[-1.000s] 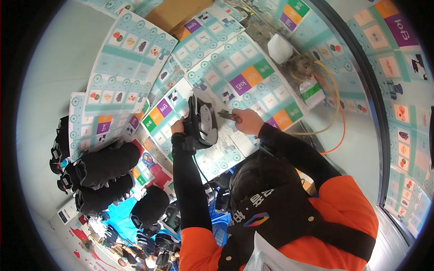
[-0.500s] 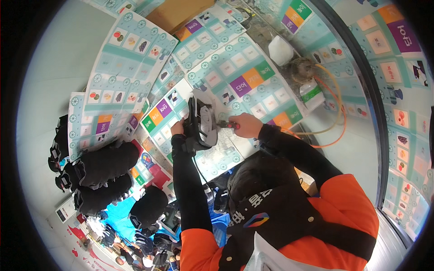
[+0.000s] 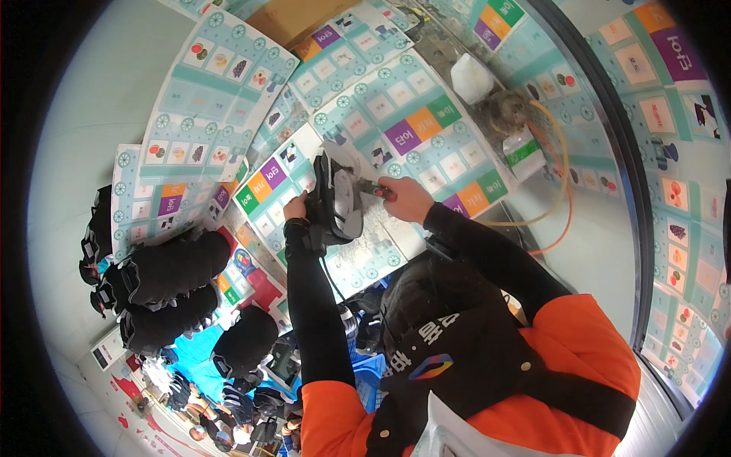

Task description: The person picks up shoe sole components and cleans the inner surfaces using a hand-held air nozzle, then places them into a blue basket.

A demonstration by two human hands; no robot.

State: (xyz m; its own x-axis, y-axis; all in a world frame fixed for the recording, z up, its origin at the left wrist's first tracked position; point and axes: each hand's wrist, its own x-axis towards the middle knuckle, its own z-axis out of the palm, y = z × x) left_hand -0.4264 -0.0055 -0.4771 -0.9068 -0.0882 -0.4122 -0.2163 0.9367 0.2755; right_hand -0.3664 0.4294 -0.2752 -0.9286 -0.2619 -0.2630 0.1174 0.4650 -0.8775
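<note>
A black and grey shoe (image 3: pixel 335 196) is tilted over the patterned sheets on the table, its pale sole side facing right. My left hand (image 3: pixel 297 206) holds the shoe from its left side, with some fingers hidden behind it. My right hand (image 3: pixel 409 199) is closed round a small hand tool (image 3: pixel 378 189) with a red and dark handle. The tool's tip points left at the shoe's sole side. Its exact kind is too small to tell, and I cannot tell whether the tip touches the sole.
Patterned sheets (image 3: pixel 407 95) cover the table. Orange and yellow hoses (image 3: pixel 565 175) curve at the right, near a white block (image 3: pixel 471 78). Black bundles (image 3: pixel 179 270) are piled at the left. A cardboard box (image 3: pixel 297 19) stands at the back. Other people (image 3: pixel 217 438) are at the lower left.
The tool and my right hand have moved slightly up and left along the shoe's sole side. The shoe and my left hand have shifted a little up and left.
</note>
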